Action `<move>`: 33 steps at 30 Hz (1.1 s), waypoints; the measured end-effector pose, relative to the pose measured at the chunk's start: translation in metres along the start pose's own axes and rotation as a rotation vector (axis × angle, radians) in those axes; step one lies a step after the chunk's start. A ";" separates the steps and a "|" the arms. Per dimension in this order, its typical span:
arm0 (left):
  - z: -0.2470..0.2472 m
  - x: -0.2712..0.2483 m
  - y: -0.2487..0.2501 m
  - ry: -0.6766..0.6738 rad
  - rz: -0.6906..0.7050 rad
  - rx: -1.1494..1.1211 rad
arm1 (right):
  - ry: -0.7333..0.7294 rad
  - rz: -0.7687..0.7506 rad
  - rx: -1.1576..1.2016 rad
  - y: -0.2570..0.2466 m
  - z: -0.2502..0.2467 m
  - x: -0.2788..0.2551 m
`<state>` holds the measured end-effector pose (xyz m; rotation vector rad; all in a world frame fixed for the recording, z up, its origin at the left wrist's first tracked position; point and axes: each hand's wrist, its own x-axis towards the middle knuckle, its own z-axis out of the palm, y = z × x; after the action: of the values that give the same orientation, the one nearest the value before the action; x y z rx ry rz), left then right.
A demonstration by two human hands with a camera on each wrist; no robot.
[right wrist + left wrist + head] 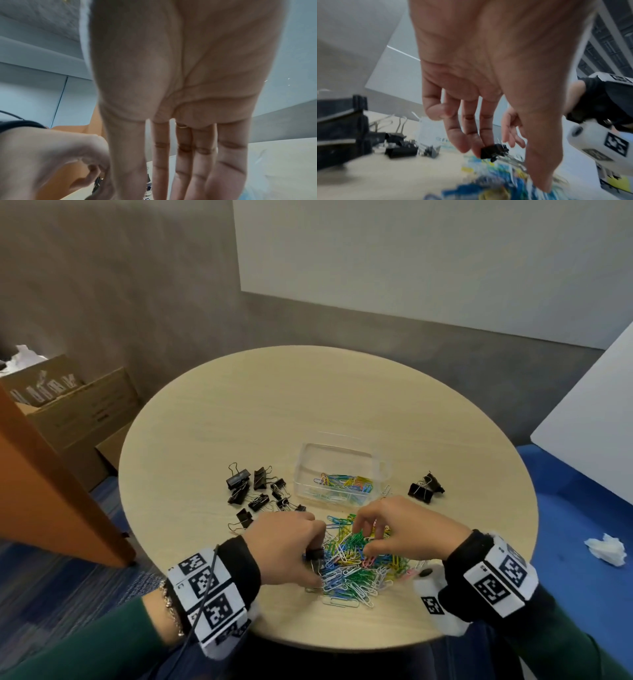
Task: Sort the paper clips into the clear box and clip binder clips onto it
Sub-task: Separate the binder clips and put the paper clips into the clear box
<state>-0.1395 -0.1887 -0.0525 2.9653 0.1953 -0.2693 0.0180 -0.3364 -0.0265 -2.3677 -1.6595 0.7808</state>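
Both hands — fingers down — over paper clips.

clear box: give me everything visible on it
The clear box is a small rectangular container of see-through plastic, open on top, with no lid on it. It sits upright on the round table, beyond the loose clip pile. A shallow layer of coloured paper clips lies inside. No binder clips are on its rim, and neither hand touches it.

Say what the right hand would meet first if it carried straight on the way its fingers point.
Probably the paper clip pile: the right hand hovers over it with fingers straight and angled down. Whether they already touch it is unclear.
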 end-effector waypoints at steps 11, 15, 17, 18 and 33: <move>0.003 0.007 -0.019 0.058 -0.119 0.287 | -0.163 -0.058 -0.014 -0.015 0.008 -0.005; 0.009 0.008 -0.022 0.085 -0.120 0.279 | -0.174 -0.063 -0.005 -0.013 0.016 0.001; 0.009 0.008 -0.023 0.090 -0.110 0.270 | -0.151 -0.052 -0.004 -0.008 0.020 0.006; 0.009 0.008 -0.023 0.090 -0.101 0.255 | -0.132 -0.045 -0.007 -0.006 0.019 0.008; 0.004 0.028 -0.004 -0.132 0.000 -0.075 | -0.060 0.242 -0.101 0.034 -0.010 0.003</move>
<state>-0.1138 -0.1820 -0.0621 2.8606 0.1845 -0.4457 0.0525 -0.3451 -0.0323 -2.6773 -1.4835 0.8319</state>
